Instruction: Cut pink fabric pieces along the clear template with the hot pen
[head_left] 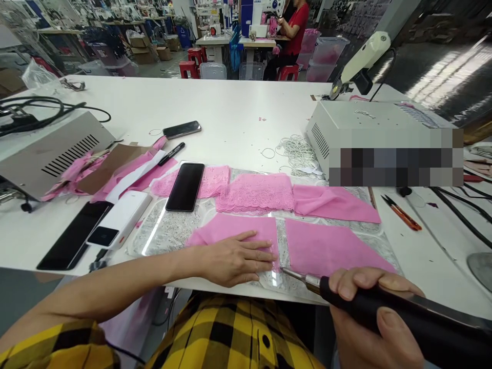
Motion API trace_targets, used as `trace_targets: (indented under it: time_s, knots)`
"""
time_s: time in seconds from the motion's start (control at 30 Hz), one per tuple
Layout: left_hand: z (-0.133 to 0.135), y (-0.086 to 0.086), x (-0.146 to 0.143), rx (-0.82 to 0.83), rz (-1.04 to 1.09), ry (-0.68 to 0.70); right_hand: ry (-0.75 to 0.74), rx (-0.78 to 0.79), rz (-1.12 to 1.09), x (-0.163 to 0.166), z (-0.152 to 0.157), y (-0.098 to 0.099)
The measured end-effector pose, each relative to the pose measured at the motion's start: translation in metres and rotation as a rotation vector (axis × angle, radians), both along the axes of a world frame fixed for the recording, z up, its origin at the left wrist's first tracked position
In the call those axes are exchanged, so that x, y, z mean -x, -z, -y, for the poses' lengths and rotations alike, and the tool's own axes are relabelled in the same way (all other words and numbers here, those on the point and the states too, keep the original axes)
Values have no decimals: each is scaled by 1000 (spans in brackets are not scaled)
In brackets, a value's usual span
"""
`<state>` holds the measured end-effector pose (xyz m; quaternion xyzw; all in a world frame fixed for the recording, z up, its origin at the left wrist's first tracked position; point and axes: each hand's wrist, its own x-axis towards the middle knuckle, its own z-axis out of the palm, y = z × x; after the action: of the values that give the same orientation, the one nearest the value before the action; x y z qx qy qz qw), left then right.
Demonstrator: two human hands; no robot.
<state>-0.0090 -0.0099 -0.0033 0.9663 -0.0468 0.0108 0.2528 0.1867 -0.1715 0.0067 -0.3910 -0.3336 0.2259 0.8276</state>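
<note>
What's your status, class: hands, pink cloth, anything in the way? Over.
Left hand flat on lower-left pink cloth; right hand gripping black-handled tool, tip near cloth's right edge, contact unclear. Phone overlaps lace strip above, off that cloth.

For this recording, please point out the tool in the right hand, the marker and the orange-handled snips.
Tool (430,319): head view, on its black handle.
Marker (171,154): head view, middle of its black barrel.
Snips (406,218): head view, on the orange handle.
</note>
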Motion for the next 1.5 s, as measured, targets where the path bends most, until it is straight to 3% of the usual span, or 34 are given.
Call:
trace_targets:
  time_s: [0.63, 1.5]
  knots:
    - [1, 3, 0, -14, 17, -17, 63, 53, 5, 4, -5, -8]
    - [1, 8, 0, -64, 89, -9, 10, 66, 15, 6, -8, -6]
